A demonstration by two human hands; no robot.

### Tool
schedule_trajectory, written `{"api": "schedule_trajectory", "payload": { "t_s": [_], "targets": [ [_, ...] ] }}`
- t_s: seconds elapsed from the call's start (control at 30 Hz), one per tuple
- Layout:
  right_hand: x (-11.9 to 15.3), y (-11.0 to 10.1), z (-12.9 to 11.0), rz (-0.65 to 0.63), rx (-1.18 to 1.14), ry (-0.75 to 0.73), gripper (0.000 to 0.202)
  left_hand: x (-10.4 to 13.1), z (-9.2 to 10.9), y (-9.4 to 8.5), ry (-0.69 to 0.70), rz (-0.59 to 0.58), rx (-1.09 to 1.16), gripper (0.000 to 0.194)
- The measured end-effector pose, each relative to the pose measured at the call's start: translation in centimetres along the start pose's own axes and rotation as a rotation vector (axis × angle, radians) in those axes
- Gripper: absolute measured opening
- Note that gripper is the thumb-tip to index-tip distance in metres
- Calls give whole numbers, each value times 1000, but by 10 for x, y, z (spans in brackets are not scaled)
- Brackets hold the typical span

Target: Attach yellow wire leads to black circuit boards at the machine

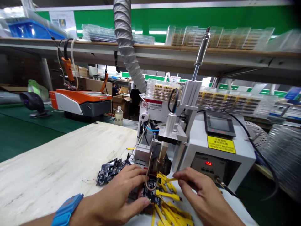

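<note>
Seemingly midway, my right hand point(202, 192) pinches one yellow strip point(172, 180), others point(174, 216) remaining at the board's point(148, 194) five o'clock (left hand point(121, 195) spread wide).

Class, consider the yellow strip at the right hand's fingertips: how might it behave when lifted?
The yellow strip at the fingertips of the right hand is probably light, being slim and small beside the fingers. It likely flexes fairly easily, since it looks thin. It might catch on the other yellow strips, which lie crowded nearby.
</note>
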State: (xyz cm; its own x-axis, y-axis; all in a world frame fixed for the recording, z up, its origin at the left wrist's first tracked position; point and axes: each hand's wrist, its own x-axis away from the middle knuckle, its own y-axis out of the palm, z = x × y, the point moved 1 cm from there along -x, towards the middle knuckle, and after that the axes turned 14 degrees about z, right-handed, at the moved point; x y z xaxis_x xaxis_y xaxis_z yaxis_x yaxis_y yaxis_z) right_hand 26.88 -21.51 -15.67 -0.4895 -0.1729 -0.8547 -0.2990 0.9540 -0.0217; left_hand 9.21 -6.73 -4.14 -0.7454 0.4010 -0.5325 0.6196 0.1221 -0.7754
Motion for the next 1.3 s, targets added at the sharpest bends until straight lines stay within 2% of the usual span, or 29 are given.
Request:
{"api": "schedule_trajectory", "payload": {
  "t_s": [0.07,0.1,0.27,0.43,0.63,0.8,1.2,1.3],
  "targets": [
    [1,5,-6,-23,-91,24,19,0,0,0,-3,2,7,35],
    [2,8,-8,-25,-107,-10,19,0,0,1,-2,0,6,35],
    [4,22,-2,31,-121,-351,24,1,0,2,-5,-16,-21,34],
    [4,21,6,35,-58,-504,26,0,0,1,-11,-28,-13,30],
    [4,19,2,32,34,-547,30,1,2,1,-2,-6,2,34],
    [4,18,0,33,101,-621,27,2,2,1,-6,4,2,30],
    [4,19,0,2,114,-605,28,1,2,0,-33,-25,1,28],
    [3,20,1,-3,123,-613,28,1,2,-1,-48,-33,7,35]
  ]
}}
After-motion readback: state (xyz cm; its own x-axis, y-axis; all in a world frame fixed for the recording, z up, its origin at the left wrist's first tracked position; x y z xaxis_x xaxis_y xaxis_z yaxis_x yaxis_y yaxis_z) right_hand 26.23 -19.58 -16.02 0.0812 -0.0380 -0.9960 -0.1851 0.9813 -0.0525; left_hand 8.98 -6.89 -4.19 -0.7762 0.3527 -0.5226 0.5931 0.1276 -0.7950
